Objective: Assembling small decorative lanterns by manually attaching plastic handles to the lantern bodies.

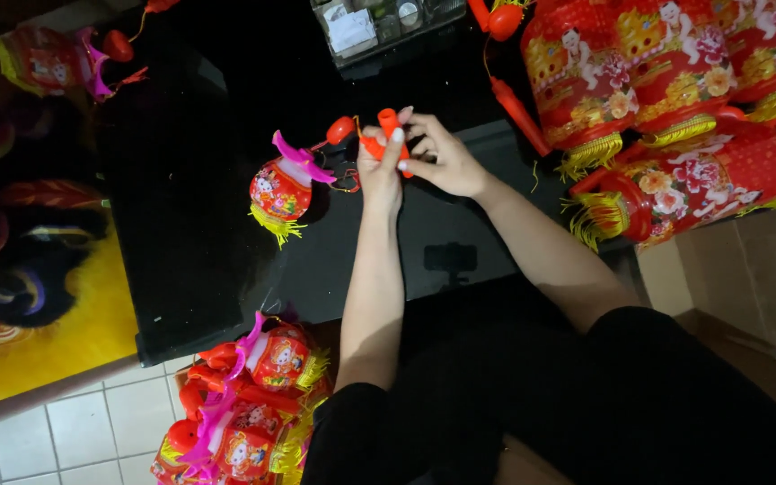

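The left hand (381,162) and right hand (442,160) cover most of the orange handle (388,121), so its lower end is hidden. The big red lanterns (675,81) run off the top and right edges. The pile of small lanterns (244,413) is cut by the bottom edge. The contents of the clear box (379,22) are too small to tell.

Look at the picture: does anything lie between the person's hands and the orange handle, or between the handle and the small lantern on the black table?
Nothing visible does. The left hand and right hand both grip the orange handle. Only bare black table and the lantern's own cord separate it from the small lantern.
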